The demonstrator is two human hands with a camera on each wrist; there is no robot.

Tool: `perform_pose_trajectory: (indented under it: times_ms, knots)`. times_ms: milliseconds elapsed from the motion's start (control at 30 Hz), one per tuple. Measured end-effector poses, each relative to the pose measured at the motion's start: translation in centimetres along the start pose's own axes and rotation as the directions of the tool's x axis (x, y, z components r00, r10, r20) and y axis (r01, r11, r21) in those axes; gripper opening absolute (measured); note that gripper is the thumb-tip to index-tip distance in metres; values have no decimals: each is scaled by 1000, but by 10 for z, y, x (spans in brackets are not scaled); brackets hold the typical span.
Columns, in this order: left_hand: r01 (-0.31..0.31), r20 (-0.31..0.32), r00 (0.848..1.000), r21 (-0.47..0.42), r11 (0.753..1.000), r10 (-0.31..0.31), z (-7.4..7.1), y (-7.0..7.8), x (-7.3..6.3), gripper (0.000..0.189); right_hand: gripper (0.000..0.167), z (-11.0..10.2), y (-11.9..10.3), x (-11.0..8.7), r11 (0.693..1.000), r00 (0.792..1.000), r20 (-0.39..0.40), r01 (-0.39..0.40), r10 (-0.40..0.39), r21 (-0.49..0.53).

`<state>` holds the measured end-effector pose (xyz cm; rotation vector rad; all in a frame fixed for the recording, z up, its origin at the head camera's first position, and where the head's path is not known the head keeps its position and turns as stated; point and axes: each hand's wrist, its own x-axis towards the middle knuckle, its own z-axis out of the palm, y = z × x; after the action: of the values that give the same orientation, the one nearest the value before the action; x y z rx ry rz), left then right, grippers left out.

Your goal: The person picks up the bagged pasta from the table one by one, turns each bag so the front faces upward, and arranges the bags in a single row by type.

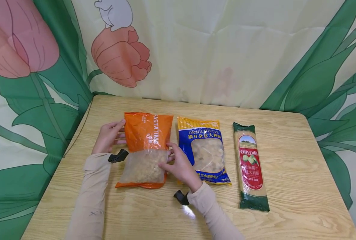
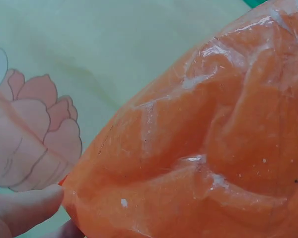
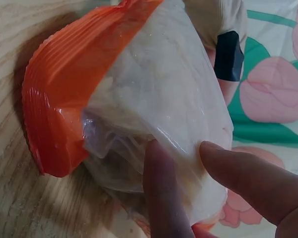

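An orange pasta bag (image 1: 149,133) with a see-through lower window lies on the table, pale pasta showing inside. My left hand (image 1: 107,136) holds its upper left edge; in the left wrist view the thumb (image 2: 27,208) meets the orange film (image 2: 188,144) at a corner. At the right edge my right hand (image 1: 181,163) grips the bag, thumb over the window and fingers along the side. Up close in the right wrist view, two fingertips touch the clear film (image 3: 164,99). A blue and yellow orecchiette bag (image 1: 206,150) lies just right of it, partly behind the right hand.
A long spaghetti pack (image 1: 251,166) with green ends and a red label lies farther right on the wooden table (image 1: 298,173). Behind the table hangs a curtain (image 1: 196,60) printed with tulips. Each wrist wears a black camera mount.
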<state>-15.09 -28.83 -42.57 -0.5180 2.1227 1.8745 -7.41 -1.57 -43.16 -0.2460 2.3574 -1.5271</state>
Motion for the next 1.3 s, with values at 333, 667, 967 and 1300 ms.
perform_pose_trajectory:
  times_ms: [333,667,967,1300]
  knots:
    - [15,24,1000,51,999,-16,3,-12,8,59,70,0,2,7,1000,999,39,-18,18,2]
    - [-62,-47,996,150,987,70,4,-9,-2,53,56,-11,-2,3,996,996,85,18,-10,-92]
    - [-240,-81,962,194,951,259,11,-1,-32,48,55,-37,-8,-6,996,997,42,68,-65,-53]
    - [-485,-62,858,232,843,510,37,10,-69,34,56,-83,2,-34,961,979,-61,176,-192,-213]
